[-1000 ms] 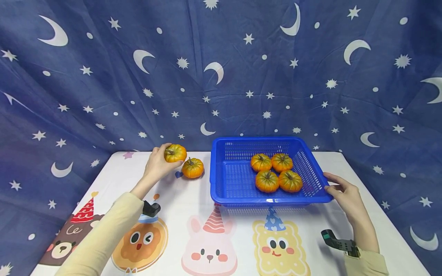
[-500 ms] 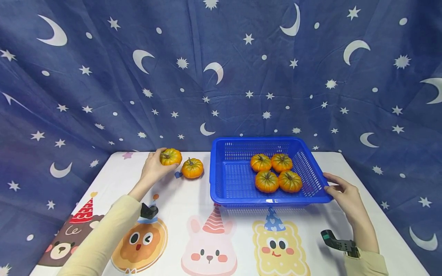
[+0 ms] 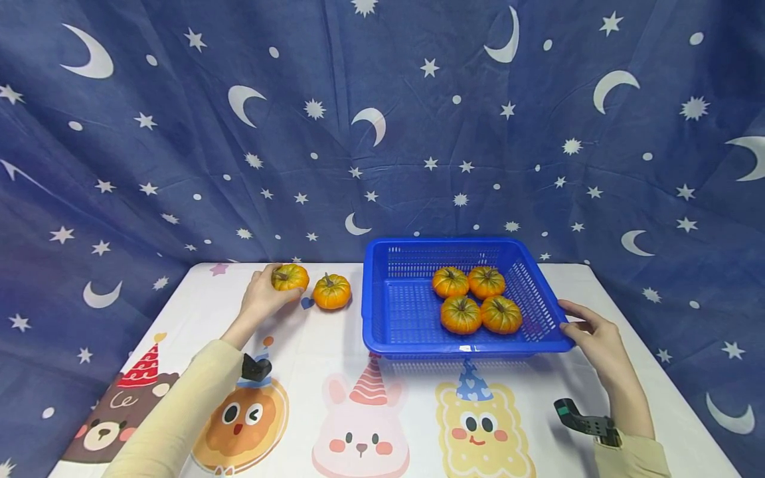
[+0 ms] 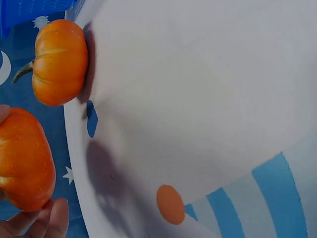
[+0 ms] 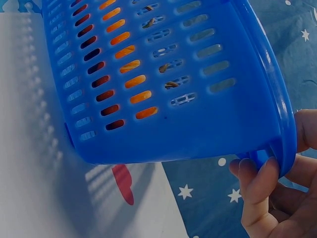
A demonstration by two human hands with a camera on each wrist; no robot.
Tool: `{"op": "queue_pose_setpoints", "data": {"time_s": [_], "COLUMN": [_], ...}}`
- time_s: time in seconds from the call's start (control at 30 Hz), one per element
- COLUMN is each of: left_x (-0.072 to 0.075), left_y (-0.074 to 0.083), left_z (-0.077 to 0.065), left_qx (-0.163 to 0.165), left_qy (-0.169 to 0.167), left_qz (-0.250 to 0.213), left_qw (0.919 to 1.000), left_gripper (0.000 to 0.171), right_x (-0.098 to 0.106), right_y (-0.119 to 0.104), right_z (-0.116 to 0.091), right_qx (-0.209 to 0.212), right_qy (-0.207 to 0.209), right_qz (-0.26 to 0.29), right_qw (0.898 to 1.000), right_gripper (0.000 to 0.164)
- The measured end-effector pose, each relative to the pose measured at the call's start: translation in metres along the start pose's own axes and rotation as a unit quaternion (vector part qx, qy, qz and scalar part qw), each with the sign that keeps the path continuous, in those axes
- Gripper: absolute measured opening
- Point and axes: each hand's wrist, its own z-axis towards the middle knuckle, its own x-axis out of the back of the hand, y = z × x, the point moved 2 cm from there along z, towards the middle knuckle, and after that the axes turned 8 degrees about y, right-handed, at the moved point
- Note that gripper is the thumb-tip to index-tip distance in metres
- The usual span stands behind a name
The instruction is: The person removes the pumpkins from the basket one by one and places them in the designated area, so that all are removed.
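My left hand (image 3: 263, 295) grips a small orange pumpkin (image 3: 291, 277) near the table's back left. In the left wrist view this pumpkin (image 4: 25, 158) hangs apart from its shadow, with fingertips (image 4: 58, 218) at its lower side. A second pumpkin (image 3: 331, 292) sits on the table just right of it, stem up. The blue plastic basket (image 3: 412, 348) stands right of centre, with several like pumpkins (image 3: 461, 315) clustered in its right half. At the basket's right side, my right hand (image 3: 597, 338) pinches the rim; the right wrist view shows fingers (image 5: 262, 183) curled under the edge.
A white tablecloth (image 3: 299, 411) with printed cartoon characters covers the table. Behind it hangs a dark blue curtain (image 3: 418, 192) with moons and stars, close to the basket's far wall. Each forearm carries a black wrist mount (image 3: 582, 421).
My left hand has moved left and lower in the head view with its pumpkin, away from the second pumpkin. The right hand, the basket and its contents stay as they were.
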Motion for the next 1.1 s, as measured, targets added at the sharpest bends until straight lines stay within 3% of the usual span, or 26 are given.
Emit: {"op": "queue_pose_setpoints", "data": {"time_s": [0.53,1.1], "left_x": [-0.011,-0.022], "left_y": [-0.012,-0.019], "left_z": [0.006,0.011], "left_qx": [0.036,0.035], "left_qy": [-0.035,-0.045], "left_qz": [0.002,0.013], "left_qw": [0.9988,0.9983], "left_gripper": [0.084,0.085], "right_x": [0.000,0.000], "right_y": [0.001,0.001], "right_z": [0.000,0.001], "right_qx": [-0.001,0.000], "right_qy": [0.006,0.003], "right_qz": [-0.004,-0.002], "right_qw": [1.000,1.000], "right_gripper": [0.047,0.048]}}
